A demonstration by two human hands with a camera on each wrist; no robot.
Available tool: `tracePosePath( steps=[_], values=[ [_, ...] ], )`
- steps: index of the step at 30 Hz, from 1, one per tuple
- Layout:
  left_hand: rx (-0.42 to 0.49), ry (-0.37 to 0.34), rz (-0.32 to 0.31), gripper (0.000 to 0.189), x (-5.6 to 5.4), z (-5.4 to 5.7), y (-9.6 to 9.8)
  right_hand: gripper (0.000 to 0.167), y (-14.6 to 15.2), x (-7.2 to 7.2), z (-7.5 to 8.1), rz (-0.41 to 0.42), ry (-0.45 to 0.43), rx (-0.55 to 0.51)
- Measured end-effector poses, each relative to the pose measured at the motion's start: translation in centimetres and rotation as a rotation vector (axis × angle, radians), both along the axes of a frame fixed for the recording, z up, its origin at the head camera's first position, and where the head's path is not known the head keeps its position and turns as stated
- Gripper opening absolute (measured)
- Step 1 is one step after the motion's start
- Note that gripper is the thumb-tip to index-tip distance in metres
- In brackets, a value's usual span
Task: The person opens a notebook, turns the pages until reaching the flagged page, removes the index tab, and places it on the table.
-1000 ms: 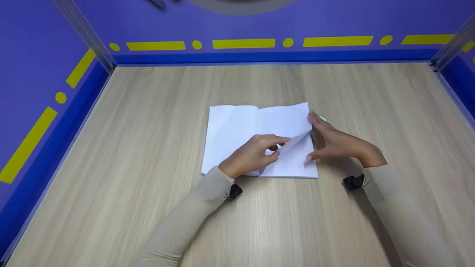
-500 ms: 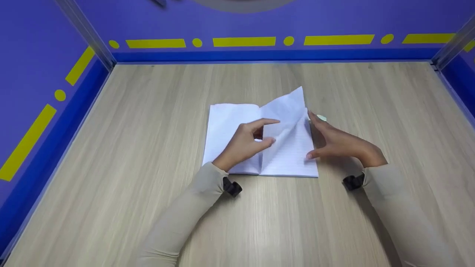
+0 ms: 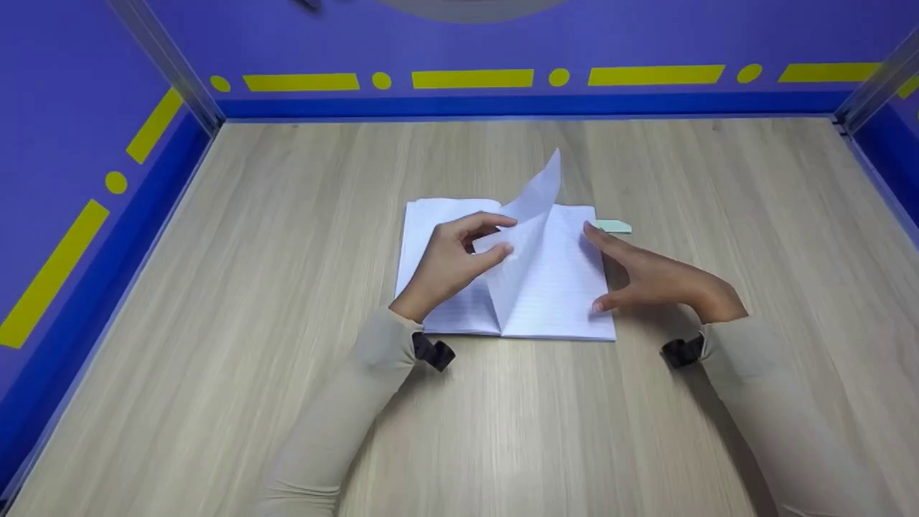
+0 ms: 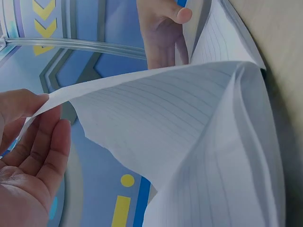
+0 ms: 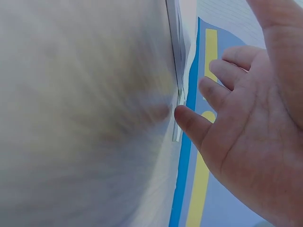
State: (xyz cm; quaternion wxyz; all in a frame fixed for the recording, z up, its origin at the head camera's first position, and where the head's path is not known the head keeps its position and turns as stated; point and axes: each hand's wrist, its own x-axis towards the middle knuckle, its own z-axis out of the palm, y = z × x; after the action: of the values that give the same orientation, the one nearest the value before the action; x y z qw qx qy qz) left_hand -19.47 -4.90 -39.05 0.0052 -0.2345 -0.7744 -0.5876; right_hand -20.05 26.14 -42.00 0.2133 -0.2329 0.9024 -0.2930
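Note:
An open notebook (image 3: pixel 567 287) with white lined pages lies on the table. My left hand (image 3: pixel 449 262) pinches the edge of one page (image 3: pixel 528 244) between thumb and fingers, over the notebook's left half. That page stands up from the spine, its far corner pointing upward. In the left wrist view the lifted page (image 4: pixel 151 104) stretches in a curve from the pinching fingers to the fold. My right hand (image 3: pixel 657 276) is at the notebook's right edge, thumb and fingers spread apart, fingertips by the page margin. A pale green tab (image 3: pixel 614 227) sticks out past that edge.
The wood-grain table (image 3: pixel 323 215) extends on all sides of the notebook. Blue-purple panels (image 3: pixel 474 54) with yellow marks stand along its back and sides. A black wrist strap piece (image 3: pixel 434 352) sits at the left cuff, another (image 3: pixel 682 352) at the right.
My left hand has moved left and away from me, drawing the page up from the right half toward the left. The pale green tab shows more fully. My right hand has hardly moved.

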Motion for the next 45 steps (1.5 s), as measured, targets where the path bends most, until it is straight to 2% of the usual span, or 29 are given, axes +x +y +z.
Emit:
tracePosePath(
  steps=[11, 17, 25, 32, 36, 40, 45],
  values=[
    [0.004, -0.007, -0.011, 0.03, -0.1, -0.3, -1.5, 0.115, -0.1, -0.1, -0.3, 0.023, -0.005, -0.004],
    [-0.089, 0.055, -0.011, 0.039, -0.3, -0.4, -2.7, 0.117, -0.1, 0.0, -0.4, 0.031, -0.022, -0.008],
    [-0.156, 0.127, -0.041, 0.049, -0.5, -0.9, -4.1, 0.115, -0.1, 0.1, -0.4, 0.033, -0.021, -0.013],
    [-0.258, 0.156, -0.039, 0.059, -0.8, -1.3, -5.3, 0.114, -0.1, 0.3, -0.2, 0.034, -0.009, 0.0],
    [-0.319, 0.169, -0.066, 0.067, -1.0, -1.4, -6.0, 0.115, -0.2, 0.3, 0.0, 0.025, -0.023, 0.015],
    [-0.401, 0.147, -0.103, 0.072, -1.0, -1.6, -6.5, 0.115, -0.3, 0.3, 0.0, 0.02, -0.031, 0.021],
    [-0.517, 0.058, -0.118, 0.074, -1.0, -2.0, -7.1, 0.115, -0.3, 0.3, -0.1, 0.019, -0.028, 0.034]
  ],
)
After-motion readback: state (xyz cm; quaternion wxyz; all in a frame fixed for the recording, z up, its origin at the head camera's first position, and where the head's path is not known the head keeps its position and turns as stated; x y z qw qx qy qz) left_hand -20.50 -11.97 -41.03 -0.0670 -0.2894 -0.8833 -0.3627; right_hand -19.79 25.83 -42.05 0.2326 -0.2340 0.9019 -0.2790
